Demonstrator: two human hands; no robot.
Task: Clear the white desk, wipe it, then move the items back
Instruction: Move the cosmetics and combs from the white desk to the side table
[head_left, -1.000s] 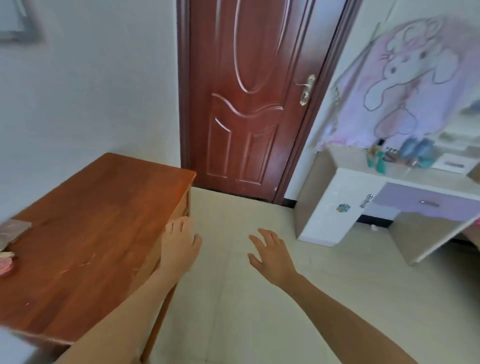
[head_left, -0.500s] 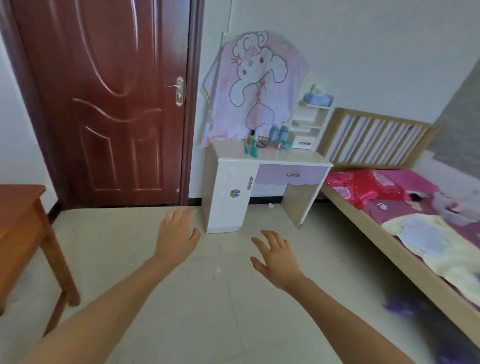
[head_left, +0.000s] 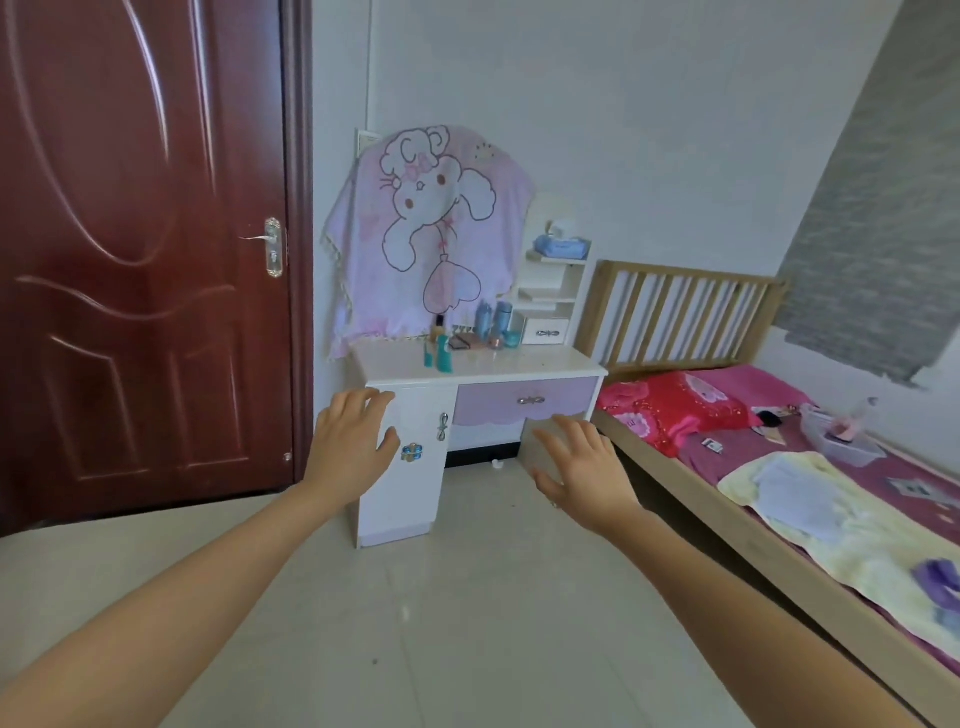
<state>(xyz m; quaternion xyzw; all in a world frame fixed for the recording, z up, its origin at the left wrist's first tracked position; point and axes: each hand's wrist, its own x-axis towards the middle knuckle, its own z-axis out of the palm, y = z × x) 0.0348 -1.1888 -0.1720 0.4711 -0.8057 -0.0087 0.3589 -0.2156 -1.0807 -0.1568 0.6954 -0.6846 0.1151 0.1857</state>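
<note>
The white desk (head_left: 550, 364) with a purple drawer stands against the far wall, between the door and the bed. On its top stand two teal bottles (head_left: 440, 354), two blue bottles (head_left: 493, 318) and a few small items behind them. My left hand (head_left: 353, 441) and my right hand (head_left: 584, 467) are both stretched out in front of me, fingers spread, holding nothing. Both hands are in the air well short of the desk.
A dark red door (head_left: 140, 249) fills the left. A pink cartoon cloth (head_left: 431, 234) hangs behind the desk, beside a small white shelf unit (head_left: 550, 291). A wooden bed (head_left: 779, 499) with pink bedding and a yellow towel runs along the right. Tiled floor (head_left: 467, 623) lies ahead.
My view has swung right, away from the brown wooden table, and come closer to the white desk. Both hands stay out in front, open.
</note>
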